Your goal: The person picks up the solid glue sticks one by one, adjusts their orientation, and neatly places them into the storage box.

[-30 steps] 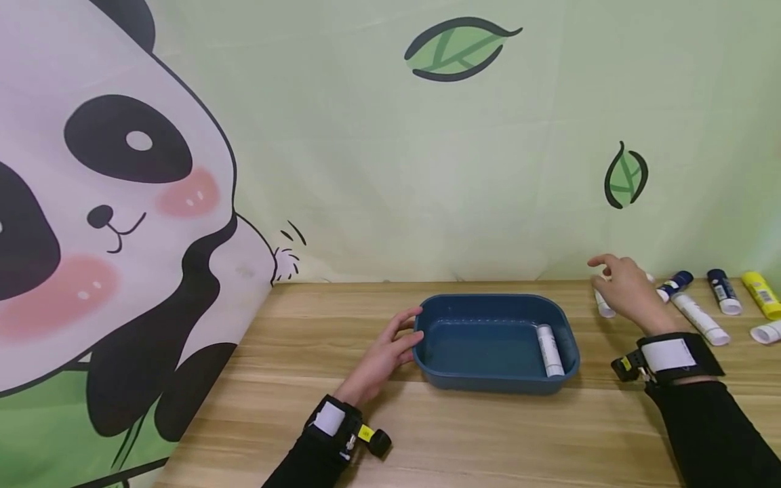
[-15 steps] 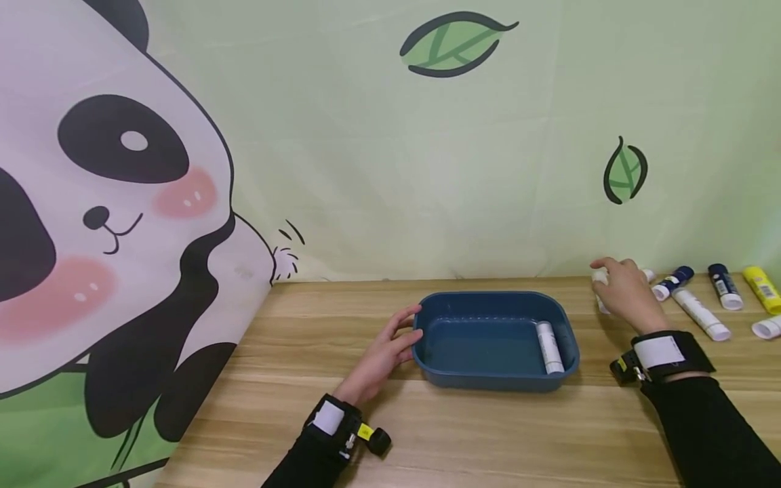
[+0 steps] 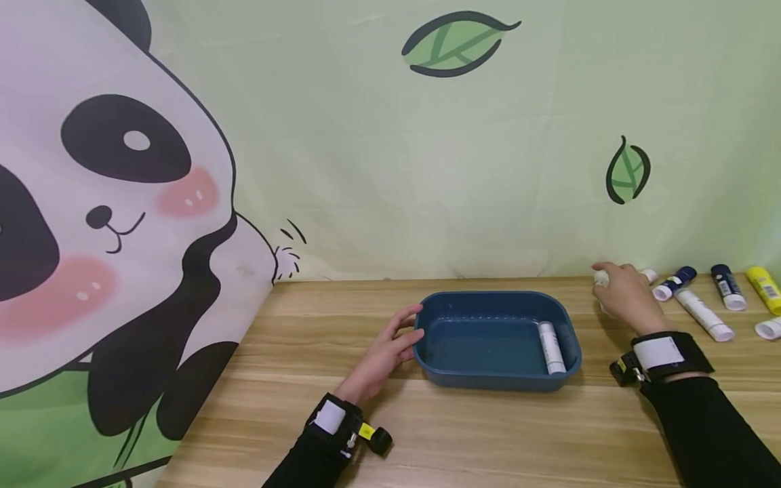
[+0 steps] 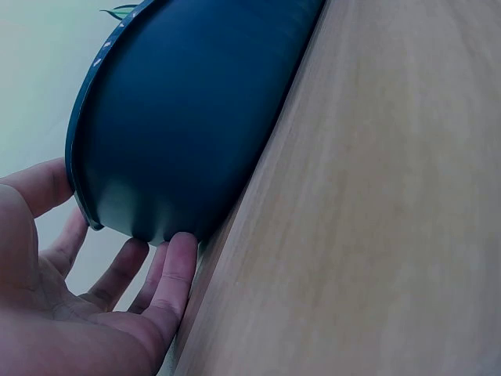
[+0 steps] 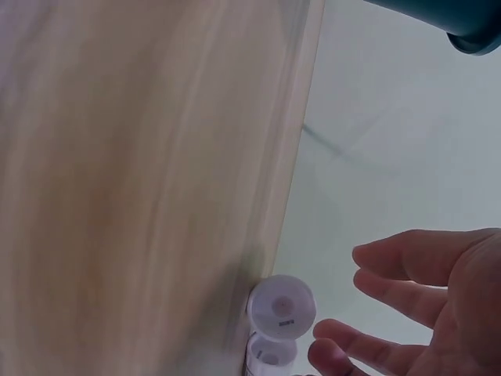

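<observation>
My left hand (image 3: 381, 362) rests on the left end of a dark blue plastic bin (image 3: 494, 381), fingers spread. In the left wrist view, extended fingertips (image 4: 182, 244) touch the bin's outer wall. A white glue stick (image 3: 551, 349) lies inside the bin at its right end. Beyond the bin's right side, my right hand (image 3: 628, 295) reaches over another white glue stick (image 3: 601, 278), partly hidden beneath it. The right wrist view shows thumb and fingers apart beside the round end of a white glue stick (image 5: 282, 307), with a second white tube (image 5: 271, 357) close by.
Several glue sticks lie right of my right hand, among them a white one (image 3: 704, 315), dark blue ones (image 3: 728, 288) and a yellow one (image 3: 764, 290). A panda-printed cloth (image 3: 342, 149) rises behind the wooden table (image 3: 488, 437).
My right hand has come down slightly over the white glue stick and covers more of it. The left hand and the bin stay in place.
</observation>
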The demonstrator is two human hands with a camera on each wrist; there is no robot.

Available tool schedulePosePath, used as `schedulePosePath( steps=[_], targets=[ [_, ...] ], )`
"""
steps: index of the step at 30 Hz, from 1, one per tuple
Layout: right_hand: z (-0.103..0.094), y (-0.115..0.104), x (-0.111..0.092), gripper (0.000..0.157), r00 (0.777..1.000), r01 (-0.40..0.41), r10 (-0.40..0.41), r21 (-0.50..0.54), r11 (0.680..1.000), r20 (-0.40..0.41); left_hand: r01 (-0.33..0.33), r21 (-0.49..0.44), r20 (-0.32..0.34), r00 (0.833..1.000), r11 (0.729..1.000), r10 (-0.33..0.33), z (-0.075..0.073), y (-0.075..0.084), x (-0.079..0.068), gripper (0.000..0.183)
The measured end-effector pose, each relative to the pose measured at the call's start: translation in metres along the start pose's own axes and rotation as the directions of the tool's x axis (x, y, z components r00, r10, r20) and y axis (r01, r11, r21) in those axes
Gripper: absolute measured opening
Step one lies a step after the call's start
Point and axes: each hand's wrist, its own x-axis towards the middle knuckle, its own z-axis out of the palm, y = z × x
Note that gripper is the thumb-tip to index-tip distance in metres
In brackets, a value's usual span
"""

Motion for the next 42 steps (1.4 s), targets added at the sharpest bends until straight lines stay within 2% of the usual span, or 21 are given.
schedulePosePath(
  steps=[9,19,42],
  targets=[
    [-0.0050,0.0001,-0.0018,0.047,0.997,-0.006,0.010,-0.054,0.999,0.073,-0.005,-0.012,0.013,1.000,1.000,0.005,0.0018,-0.0010,0.0022,0.053],
    [-0.0032,0.0068,0.0009,0.046,0.994,0.054,-0.041,-0.125,0.991,0.098,0.001,-0.013,0.013,1.000,1.000,-0.001,0.0029,-0.0003,0.0024,0.053],
    [0.0017,0.0052,0.0040,0.047,0.992,0.029,-0.019,-0.076,0.997,0.128,-0.004,-0.014,0.008,1.000,1.000,0.004,-0.0005,-0.0017,0.0005,0.054]
  ],
)
